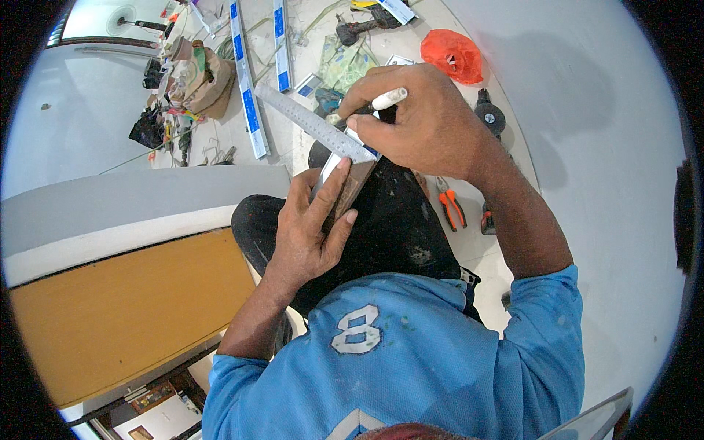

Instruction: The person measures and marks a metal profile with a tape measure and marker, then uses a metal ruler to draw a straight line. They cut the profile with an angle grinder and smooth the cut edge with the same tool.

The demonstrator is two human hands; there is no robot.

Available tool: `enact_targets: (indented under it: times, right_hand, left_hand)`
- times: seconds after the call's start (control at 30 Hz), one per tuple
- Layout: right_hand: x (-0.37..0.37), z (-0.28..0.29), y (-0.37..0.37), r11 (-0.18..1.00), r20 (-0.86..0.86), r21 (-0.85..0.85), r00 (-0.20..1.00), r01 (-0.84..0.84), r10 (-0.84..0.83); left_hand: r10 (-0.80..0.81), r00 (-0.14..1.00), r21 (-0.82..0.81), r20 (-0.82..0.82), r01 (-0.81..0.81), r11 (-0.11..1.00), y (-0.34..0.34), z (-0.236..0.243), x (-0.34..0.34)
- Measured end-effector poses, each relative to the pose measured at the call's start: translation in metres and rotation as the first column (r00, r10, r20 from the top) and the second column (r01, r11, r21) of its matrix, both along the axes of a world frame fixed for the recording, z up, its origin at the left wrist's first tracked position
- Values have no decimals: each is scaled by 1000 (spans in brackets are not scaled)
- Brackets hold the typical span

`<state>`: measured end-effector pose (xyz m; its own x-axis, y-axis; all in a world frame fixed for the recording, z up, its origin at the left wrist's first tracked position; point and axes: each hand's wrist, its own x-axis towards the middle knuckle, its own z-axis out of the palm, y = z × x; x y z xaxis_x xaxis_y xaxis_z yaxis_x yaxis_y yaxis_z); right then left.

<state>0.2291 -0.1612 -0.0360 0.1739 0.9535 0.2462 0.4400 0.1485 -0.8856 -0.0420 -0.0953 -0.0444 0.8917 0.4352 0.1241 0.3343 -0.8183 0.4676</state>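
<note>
My left hand (308,231) is closed around the brown stock of a try square (315,130), thumb on one side and fingers on the other. The square's silver ruled blade slants away to the upper left. A pale metal strip (328,170) lies beside the stock under my left fingers. In my right hand (436,121), just beyond the square, a white marker pen (389,98) is pinched between thumb and fingers. Its lower end points down toward the blade's far edge; whether it touches anything I cannot tell. The square is above my lap.
Orange-handled pliers (450,204) and an angle grinder (490,114) lie on the floor at my right. Farther off are a red plastic bag (452,56), a cordless drill (357,29) and blue-and-silver metal strips (250,88). A beige sack (210,84) stands far left, near a low wall (147,198).
</note>
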Motion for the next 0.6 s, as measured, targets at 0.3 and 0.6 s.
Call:
enact_targets:
  times: [0.3, 0.6]
  right_hand:
    - [5, 6, -5, 999, 69, 18, 997, -32, 31]
    - [6, 18, 10, 997, 315, 57, 948, -60, 39]
  left_hand:
    - [-2, 1000, 14, -16, 2, 1000, 1, 2, 1]
    - [-25, 1000, 27, 17, 25, 999, 1, 0, 2]
